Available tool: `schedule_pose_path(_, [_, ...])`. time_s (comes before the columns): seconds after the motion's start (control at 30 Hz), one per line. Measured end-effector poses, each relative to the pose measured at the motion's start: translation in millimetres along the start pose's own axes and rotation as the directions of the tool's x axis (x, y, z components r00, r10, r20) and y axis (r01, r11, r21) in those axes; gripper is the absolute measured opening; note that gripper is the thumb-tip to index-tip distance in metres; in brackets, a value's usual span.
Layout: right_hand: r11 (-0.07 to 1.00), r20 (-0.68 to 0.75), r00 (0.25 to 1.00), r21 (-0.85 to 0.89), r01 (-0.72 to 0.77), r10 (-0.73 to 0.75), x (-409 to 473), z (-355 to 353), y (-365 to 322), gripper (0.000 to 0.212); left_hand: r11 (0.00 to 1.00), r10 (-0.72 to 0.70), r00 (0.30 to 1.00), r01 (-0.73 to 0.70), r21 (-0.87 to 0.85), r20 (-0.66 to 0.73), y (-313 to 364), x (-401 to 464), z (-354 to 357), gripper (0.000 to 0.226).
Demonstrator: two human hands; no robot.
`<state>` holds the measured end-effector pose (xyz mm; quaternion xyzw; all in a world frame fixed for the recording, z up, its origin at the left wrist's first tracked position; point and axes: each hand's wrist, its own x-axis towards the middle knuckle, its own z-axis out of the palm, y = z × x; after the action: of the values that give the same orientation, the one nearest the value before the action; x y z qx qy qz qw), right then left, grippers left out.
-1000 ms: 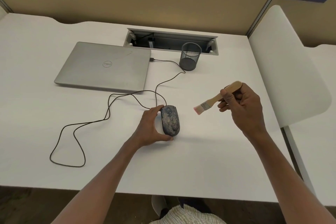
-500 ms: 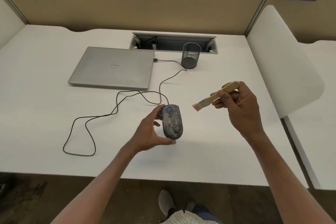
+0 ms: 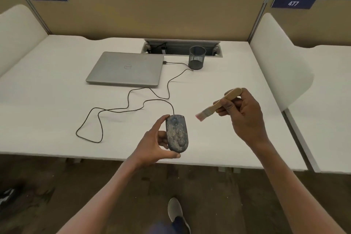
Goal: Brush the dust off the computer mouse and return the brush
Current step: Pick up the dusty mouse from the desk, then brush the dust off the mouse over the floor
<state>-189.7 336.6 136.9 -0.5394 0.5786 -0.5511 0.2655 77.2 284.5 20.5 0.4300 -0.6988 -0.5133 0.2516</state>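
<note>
A dark, dust-mottled computer mouse (image 3: 177,133) is held in my left hand (image 3: 153,144), raised off the white desk (image 3: 57,100) near its front edge, top side facing me. Its black cable (image 3: 117,109) loops over the desk to the laptop. My right hand (image 3: 245,118) grips a small wooden-handled brush (image 3: 218,104) by the handle. The pinkish bristles point down-left and hover a short way right of the mouse, not touching it.
A closed silver laptop (image 3: 127,68) lies at the back centre. A black mesh pen cup (image 3: 197,57) stands beside an open cable tray (image 3: 182,47). White dividers flank the desk, with a tan partition behind. My shoe (image 3: 175,213) shows on the floor below.
My left hand has lifted the mouse off the desk and drawn it toward me. The camera has pulled back and up. The brush stays just right of the mouse.
</note>
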Motion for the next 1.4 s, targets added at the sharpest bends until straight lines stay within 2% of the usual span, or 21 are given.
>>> schedule_pose_path(0.4, [0.997, 0.045, 0.996, 0.021, -0.08, 0.079, -78.2, 24.0, -24.8, 0.019, 0.994, -0.105, 0.987, 0.107, -0.012, 0.121, 0.6, -106.4, 2.6, 0.123])
schedule_pose_path(0.6, [0.985, 0.024, 0.986, -0.048, -0.164, 0.165, -112.7, 53.5, -25.0, 0.018, 0.988, -0.153, 0.968, 0.155, 0.008, 0.197, -21.7, -143.7, -4.7, 0.13])
schedule_pose_path(0.8, [0.964, -0.011, 0.971, -0.117, -0.239, 0.24, -157.7, 83.9, -21.5, 0.017, 0.986, -0.16, 0.945, 0.165, 0.005, 0.287, -45.2, -167.0, -16.4, 0.126])
schedule_pose_path(1.0, [0.93, -0.072, 0.967, -0.267, -0.254, 0.244, -200.2, 105.1, -16.7, 0.022, 0.99, -0.138, 0.918, 0.139, 0.025, 0.371, -59.8, -181.1, -15.9, 0.125])
schedule_pose_path(1.1, [0.924, -0.083, 0.968, -0.288, -0.251, 0.237, -215.1, 108.7, -15.9, 0.032, 0.991, -0.13, 0.911, 0.131, 0.024, 0.392, -65.3, -190.0, -11.6, 0.124])
schedule_pose_path(1.27, [0.922, -0.072, 0.968, -0.296, -0.25, 0.239, -223.8, 112.5, -18.4, 0.061, 0.993, -0.114, 0.913, 0.115, 0.019, 0.392, -67.7, -198.3, -8.7, 0.126])
schedule_pose_path(1.4, [0.926, -0.073, 0.975, -0.305, -0.224, 0.212, -223.5, 113.3, -21.3, 0.067, 0.994, -0.108, 0.92, 0.11, 0.016, 0.376, -64.8, -201.0, -11.4, 0.127])
